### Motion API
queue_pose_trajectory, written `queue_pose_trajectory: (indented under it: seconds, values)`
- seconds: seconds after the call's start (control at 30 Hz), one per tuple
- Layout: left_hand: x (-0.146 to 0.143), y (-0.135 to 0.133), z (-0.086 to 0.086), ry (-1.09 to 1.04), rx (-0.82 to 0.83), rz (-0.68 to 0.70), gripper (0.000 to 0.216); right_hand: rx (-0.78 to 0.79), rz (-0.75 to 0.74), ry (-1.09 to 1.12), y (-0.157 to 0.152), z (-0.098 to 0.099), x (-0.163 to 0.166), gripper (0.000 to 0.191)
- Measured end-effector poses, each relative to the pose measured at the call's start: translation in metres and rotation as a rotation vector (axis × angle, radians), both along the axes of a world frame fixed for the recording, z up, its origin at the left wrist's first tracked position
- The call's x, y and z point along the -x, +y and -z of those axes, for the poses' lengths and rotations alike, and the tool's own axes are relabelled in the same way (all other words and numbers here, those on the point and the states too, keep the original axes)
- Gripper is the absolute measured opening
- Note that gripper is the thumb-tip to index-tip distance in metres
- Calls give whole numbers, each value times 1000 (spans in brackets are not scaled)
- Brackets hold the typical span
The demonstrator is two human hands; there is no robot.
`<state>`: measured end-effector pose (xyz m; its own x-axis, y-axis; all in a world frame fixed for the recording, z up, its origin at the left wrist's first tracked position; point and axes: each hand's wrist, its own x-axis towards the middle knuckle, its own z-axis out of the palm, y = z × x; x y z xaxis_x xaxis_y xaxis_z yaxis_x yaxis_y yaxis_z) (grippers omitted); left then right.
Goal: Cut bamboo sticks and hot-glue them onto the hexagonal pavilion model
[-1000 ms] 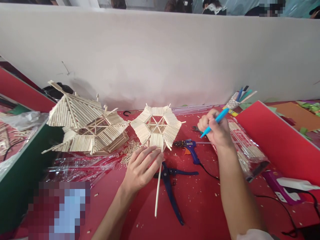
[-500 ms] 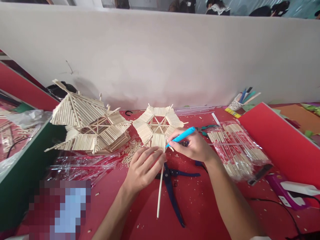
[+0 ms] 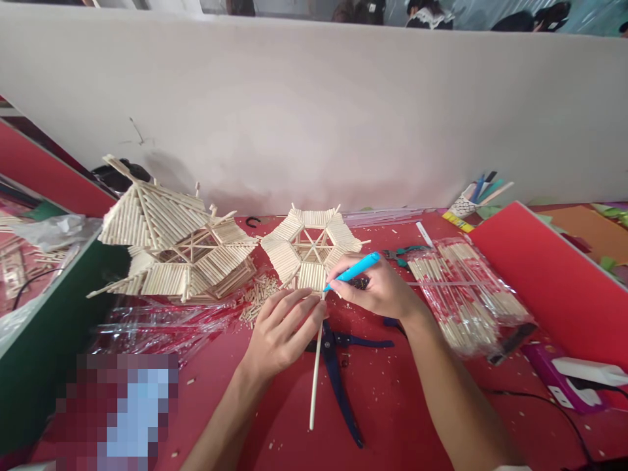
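Observation:
My left hand [image 3: 282, 330] rests on the red table and pinches a long wooden stick [image 3: 314, 379] against the near edge of a small hexagonal roof of sticks [image 3: 309, 252]. My right hand [image 3: 380, 288] grips a blue pen [image 3: 350, 270] with its tip at the stick, right at the roof's edge. A larger stick roof model [image 3: 171, 245] stands to the left.
Dark blue cutters [image 3: 338, 376] lie under the stick. A clear pack of sticks [image 3: 461, 294] lies on the right, next to a raised red board [image 3: 549, 275]. Crumpled cellophane [image 3: 161, 327] and cut stick bits [image 3: 258, 294] are on the left. A white partition [image 3: 314, 111] closes the back.
My right hand has come from the right side with the blue pen to the small roof's near edge and set its tip on the stick. My left hand has stayed put.

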<state>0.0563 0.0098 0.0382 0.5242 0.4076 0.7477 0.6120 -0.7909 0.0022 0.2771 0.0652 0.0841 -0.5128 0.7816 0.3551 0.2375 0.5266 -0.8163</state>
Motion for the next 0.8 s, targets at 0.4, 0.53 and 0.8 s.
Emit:
queue_pose_trajectory:
  seconds: [0.4, 0.53, 0.8]
  values:
    - [1, 0, 1, 8, 11, 3, 18, -11, 0, -24, 0, -3, 1, 6]
    - [2, 0, 2, 10, 11, -1, 18, -12, 6, -20, 0, -3, 1, 8]
    - [1, 0, 3, 17, 8, -18, 17, -11, 17, -4, 0, -4, -1, 7]
